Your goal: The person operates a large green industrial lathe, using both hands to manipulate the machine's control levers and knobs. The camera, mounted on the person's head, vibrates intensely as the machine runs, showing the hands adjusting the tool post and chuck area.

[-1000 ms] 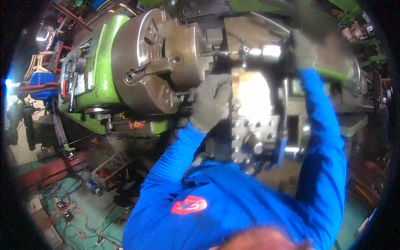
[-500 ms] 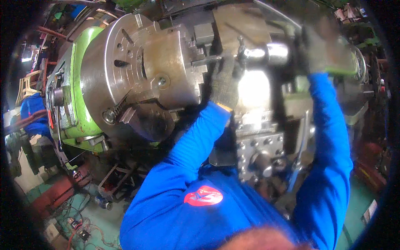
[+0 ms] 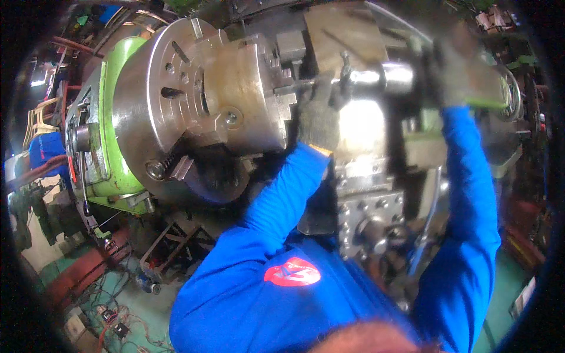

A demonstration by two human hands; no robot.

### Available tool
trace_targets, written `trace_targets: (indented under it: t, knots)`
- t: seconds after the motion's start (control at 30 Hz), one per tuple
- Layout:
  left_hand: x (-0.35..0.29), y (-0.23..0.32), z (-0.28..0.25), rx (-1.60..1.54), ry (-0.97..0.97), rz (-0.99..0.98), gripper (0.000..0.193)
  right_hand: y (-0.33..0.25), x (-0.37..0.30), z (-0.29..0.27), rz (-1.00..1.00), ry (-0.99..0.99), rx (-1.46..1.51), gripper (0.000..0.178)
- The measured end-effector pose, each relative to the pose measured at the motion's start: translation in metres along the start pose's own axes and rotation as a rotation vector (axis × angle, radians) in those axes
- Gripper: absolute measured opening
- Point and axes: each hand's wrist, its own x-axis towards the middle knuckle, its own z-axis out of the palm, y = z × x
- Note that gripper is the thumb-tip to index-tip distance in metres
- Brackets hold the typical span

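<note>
Just right of the chuck (image 3: 194, 112), the gloved left hand (image 3: 318, 120) clenches around the steel bar (image 3: 376, 76) to steady it at the jaws, while the right hand (image 3: 456, 73), blurred, grips the bar's far end, likely guiding it in.

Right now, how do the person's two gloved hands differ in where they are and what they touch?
The left hand sits low beside the big round chuck, by the thin bar. The right hand reaches higher and farther right, blurred, beyond the shiny cylinder. Both wear grey gloves and blue sleeves.
</note>
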Motion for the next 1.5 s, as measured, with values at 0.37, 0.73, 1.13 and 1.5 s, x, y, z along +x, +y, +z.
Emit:
trace_targets:
  t: [0.37,0.73,1.13,1.5]
  knots:
    - [0.0,-0.01,0.013,-0.655,-0.082,-0.32,0.022,0.0,0.001,-0.002,-0.069,0.051,0.0,0.029]
    - [0.003,0.004,0.009,-1.52,-0.027,-0.59,0.026,0.005,0.001,0.001,-0.039,0.021,0.057,0.028]
    - [-0.004,-0.012,0.016,-0.343,-0.004,-0.191,0.025,0.008,0.0,0.005,-0.065,0.064,0.029,0.03]
    - [-0.006,-0.016,0.013,-1.014,0.039,-0.49,0.018,-0.001,0.003,-0.003,-0.026,0.034,-0.004,0.033]
